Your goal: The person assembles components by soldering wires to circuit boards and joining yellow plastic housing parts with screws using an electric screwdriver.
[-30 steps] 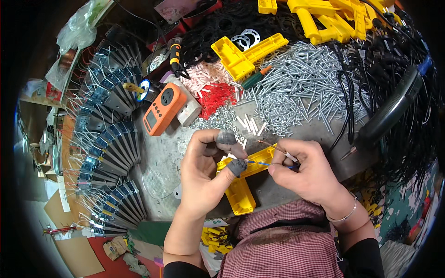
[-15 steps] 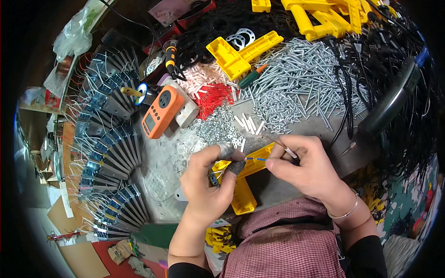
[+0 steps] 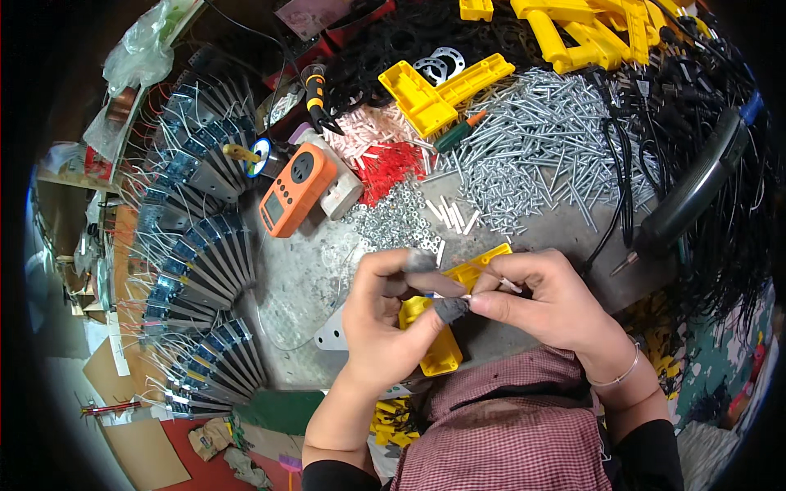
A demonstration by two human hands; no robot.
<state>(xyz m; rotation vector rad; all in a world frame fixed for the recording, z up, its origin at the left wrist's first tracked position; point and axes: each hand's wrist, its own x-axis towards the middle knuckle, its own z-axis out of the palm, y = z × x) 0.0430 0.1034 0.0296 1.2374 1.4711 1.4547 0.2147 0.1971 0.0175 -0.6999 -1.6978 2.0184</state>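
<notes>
My left hand (image 3: 383, 319) wears grey coverings on its thumb and index fingertips. It is closed in a pinch on a thin wire (image 3: 446, 297), mostly hidden by the fingers. Just to the right, my right hand (image 3: 536, 301) pinches the same spot, its fingertips touching or nearly touching the left ones. A white sleeve (image 3: 510, 286) on a thin brownish lead sticks out between my right fingers. Beneath both hands lies a yellow plastic housing (image 3: 443, 353), partly covered by them. A grey metal plate with holes (image 3: 330, 334) shows beside my left wrist.
Rows of circuit boards with metal strips (image 3: 214, 274) line the left. An orange meter (image 3: 296, 190), nuts (image 3: 393, 219), red sleeves (image 3: 390, 173), screws (image 3: 544, 147) and another yellow housing (image 3: 426, 102) lie beyond my hands. A soldering iron (image 3: 692, 184) and black cables (image 3: 737, 237) are at right.
My left hand has moved right, bringing its fingertips up to my right ones. The blue wire ends that showed between them are now mostly covered. The whole view has shifted slightly.
</notes>
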